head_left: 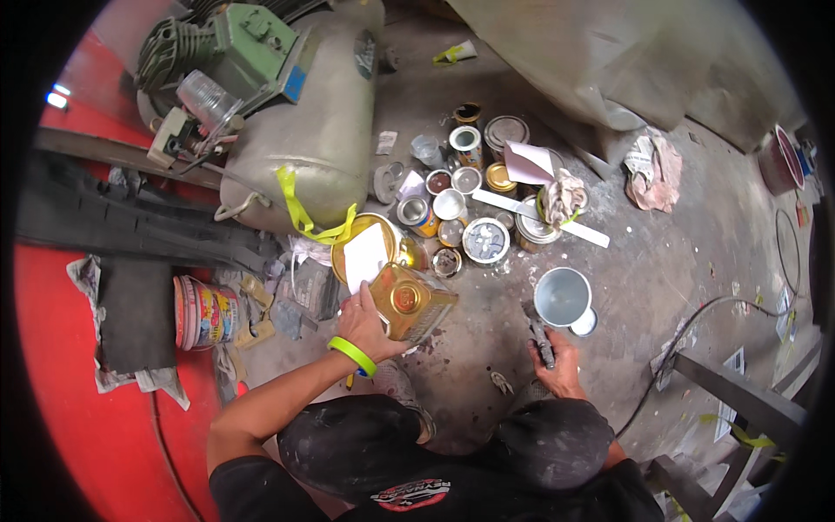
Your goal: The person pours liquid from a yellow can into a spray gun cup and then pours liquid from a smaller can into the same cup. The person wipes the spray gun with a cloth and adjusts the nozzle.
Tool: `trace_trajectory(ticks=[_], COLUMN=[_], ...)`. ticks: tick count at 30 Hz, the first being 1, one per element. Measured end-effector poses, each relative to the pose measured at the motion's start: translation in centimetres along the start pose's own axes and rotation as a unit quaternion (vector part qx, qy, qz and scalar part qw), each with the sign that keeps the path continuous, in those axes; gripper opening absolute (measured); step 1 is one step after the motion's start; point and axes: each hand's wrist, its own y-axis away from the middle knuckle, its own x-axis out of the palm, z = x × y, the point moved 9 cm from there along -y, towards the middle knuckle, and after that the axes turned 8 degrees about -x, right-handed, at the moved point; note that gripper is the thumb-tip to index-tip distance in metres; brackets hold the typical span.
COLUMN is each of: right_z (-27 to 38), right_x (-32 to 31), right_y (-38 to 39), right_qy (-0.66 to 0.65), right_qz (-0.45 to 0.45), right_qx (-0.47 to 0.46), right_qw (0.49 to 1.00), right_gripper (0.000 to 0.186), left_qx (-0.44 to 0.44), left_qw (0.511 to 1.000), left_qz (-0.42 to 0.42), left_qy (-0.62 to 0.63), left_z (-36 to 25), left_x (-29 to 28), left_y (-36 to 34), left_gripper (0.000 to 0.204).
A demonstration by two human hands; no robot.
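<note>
Left grip [364, 331] curled against gold tin [422, 315]; right grip [559, 365] closed round dark tool [541, 337], near grey cup [564, 296]. Step: likely tin handling — next calls for steady hold.

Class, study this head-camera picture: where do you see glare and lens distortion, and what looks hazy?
Head view: fisheye distortion, with blackened corners and curved edges; head view: small white glints on the glossy red surface at upper left; head view: the pale draped sheet at upper right looks hazy, while the rectangular gold metal can shows readable edges.
</note>
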Motion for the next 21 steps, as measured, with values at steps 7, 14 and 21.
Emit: trace_trajectory(ticks=[7,14,21], right_z=[-2.9,-7.7,-9.8], right_x=[-0.5,-2.3,-4.7], right_y=[4.1,8.2,11.0], right_qy=[0.066,0.179,0.208], right_qz=[0.061,0.174,0.184], right_qx=[-0.018,0.029,0.071], right_qw=[0.996,0.968,0.958], right_gripper=[0.040,0.069,0.075], left_qx=[0.296,0.401,0.460], left_qw=[0.948,0.843,0.764], left_qz=[0.029,0.217,0.269], left_qy=[-0.113,-0.286,-0.364], left_z=[-5.7,-14.0,-21.4], left_x=[-1.2,1.3,4.9], left_y=[4.3,6.6,7.3], left_gripper=[0.119,0.126,0.124])
